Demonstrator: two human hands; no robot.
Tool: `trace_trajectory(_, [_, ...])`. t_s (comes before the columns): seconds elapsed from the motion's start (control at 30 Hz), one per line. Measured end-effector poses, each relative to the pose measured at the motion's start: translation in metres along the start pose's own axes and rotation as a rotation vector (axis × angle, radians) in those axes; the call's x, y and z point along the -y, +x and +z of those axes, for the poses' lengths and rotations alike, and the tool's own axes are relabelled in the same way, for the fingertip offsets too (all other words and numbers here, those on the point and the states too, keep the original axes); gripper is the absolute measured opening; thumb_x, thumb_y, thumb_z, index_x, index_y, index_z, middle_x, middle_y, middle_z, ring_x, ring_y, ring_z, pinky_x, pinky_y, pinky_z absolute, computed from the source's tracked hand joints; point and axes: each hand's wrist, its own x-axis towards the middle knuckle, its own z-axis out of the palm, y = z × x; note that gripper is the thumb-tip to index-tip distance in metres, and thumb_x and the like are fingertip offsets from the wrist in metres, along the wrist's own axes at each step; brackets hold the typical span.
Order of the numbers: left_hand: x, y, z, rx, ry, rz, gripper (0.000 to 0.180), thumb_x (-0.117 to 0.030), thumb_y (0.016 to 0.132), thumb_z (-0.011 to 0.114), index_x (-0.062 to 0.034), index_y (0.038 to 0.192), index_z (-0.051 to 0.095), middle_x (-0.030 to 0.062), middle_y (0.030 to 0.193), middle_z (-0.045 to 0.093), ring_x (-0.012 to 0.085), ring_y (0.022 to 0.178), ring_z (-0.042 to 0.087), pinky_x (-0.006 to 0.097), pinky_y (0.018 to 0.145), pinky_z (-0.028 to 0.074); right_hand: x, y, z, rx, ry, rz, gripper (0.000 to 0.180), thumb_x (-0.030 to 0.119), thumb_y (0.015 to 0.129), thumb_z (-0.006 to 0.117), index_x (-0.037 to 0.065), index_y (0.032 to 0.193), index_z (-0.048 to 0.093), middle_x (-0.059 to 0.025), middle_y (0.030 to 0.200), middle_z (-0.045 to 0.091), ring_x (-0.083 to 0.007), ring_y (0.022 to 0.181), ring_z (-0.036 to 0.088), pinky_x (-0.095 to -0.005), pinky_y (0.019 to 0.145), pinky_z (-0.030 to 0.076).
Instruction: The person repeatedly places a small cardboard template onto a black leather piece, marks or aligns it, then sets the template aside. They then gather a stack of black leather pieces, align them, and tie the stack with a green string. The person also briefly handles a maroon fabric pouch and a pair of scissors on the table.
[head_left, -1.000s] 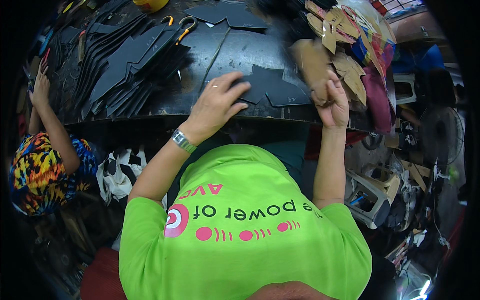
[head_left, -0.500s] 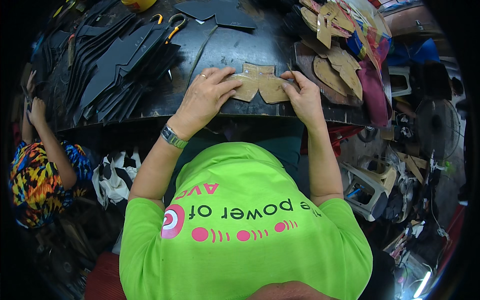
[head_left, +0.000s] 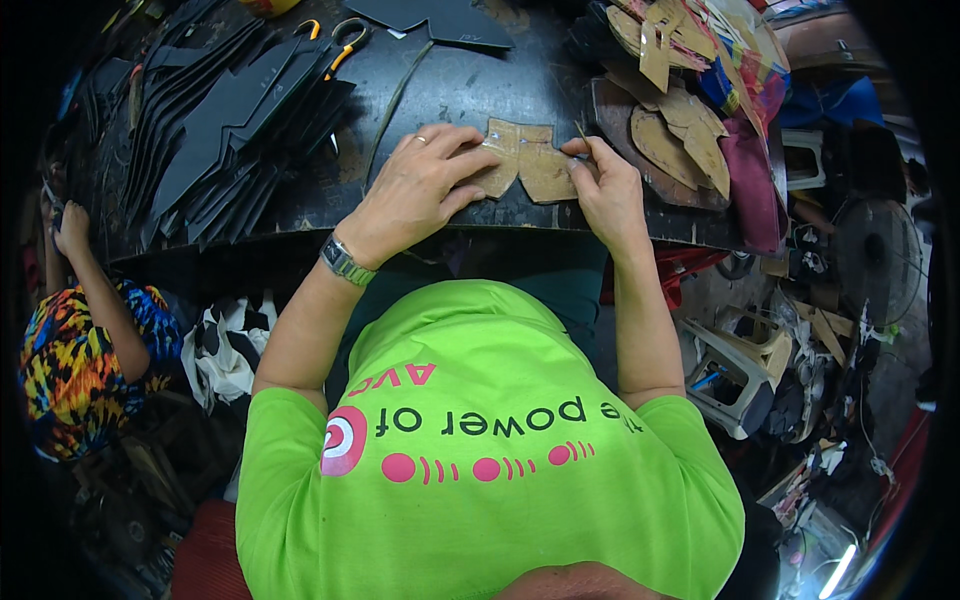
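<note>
A brown cardboard pattern piece (head_left: 540,170) with a notched lower edge lies near the table's front edge. My left hand (head_left: 425,180) rests on its left end, fingers stretched out and spread over the cardboard. At the pattern's right end is my right hand (head_left: 608,185), with thumb and fingers pinched around a thin, pointed stick-like tool (head_left: 581,130). Most of that tool is hidden by the fingers, so its kind cannot be made out. Whatever lies under the pattern is hard to see.
Stacked dark cut sheets (head_left: 215,140) lie at the left, with orange-handled scissors (head_left: 348,45) beside them. A dark sheet (head_left: 440,22) lies at the back. Cardboard patterns (head_left: 670,150) are piled at the right. Another person's hand (head_left: 72,228) shows at far left.
My left fingers have shifted slightly right, further over the cardboard. My right hand has barely moved. The other person's hands at far left have moved a little.
</note>
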Motion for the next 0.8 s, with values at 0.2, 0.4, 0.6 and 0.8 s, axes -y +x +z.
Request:
trace_trajectory(0.2, [-0.001,0.002,0.003,-0.015,0.028,0.013,0.038,-0.019,0.086,0.075,-0.0153,0.124,0.07,0.0085,0.132,0.062,0.0327,0.124,0.055,0.045,0.106,0.043,-0.005,0.005,0.002,-0.007,0.008,-0.069,0.016,0.008,0.092,0.063,0.001,0.106,0.068,-0.0194,0.072,0.067,-0.0303,0.062,0.065,-0.039,0.063,0.05])
trace_trajectory(0.4, [0.002,0.001,0.006,-0.035,0.034,0.037,0.039,-0.018,0.086,0.075,-0.0165,0.125,0.07,0.0083,0.134,0.062,0.0337,0.125,0.055,0.045,0.106,0.044,-0.012,0.008,0.003,-0.006,0.077,-0.074,0.017,0.006,0.091,0.061,-0.001,0.105,0.068,-0.0182,0.074,0.067,-0.0236,0.062,0.062,-0.036,0.064,0.05])
trace_trajectory(0.6, [0.003,0.003,0.004,0.007,0.0,0.028,0.043,-0.014,0.086,0.076,-0.0164,0.128,0.071,0.0109,0.136,0.062,0.0341,0.125,0.054,0.045,0.109,0.044,-0.013,0.012,-0.001,0.043,0.07,-0.022,0.019,0.006,0.091,0.06,-0.001,0.107,0.069,-0.0155,0.071,0.065,-0.0181,0.062,0.059,-0.0335,0.064,0.049])
trace_trajectory(0.8, [0.002,0.01,-0.001,0.051,-0.042,0.009,0.04,-0.013,0.084,0.077,-0.0132,0.124,0.073,0.0118,0.131,0.063,0.032,0.122,0.056,0.043,0.106,0.046,-0.006,0.014,-0.013,0.048,-0.06,-0.049,0.017,0.012,0.101,0.061,-0.001,0.107,0.071,-0.0068,0.091,0.068,-0.0095,0.082,0.059,-0.0263,0.077,0.048])
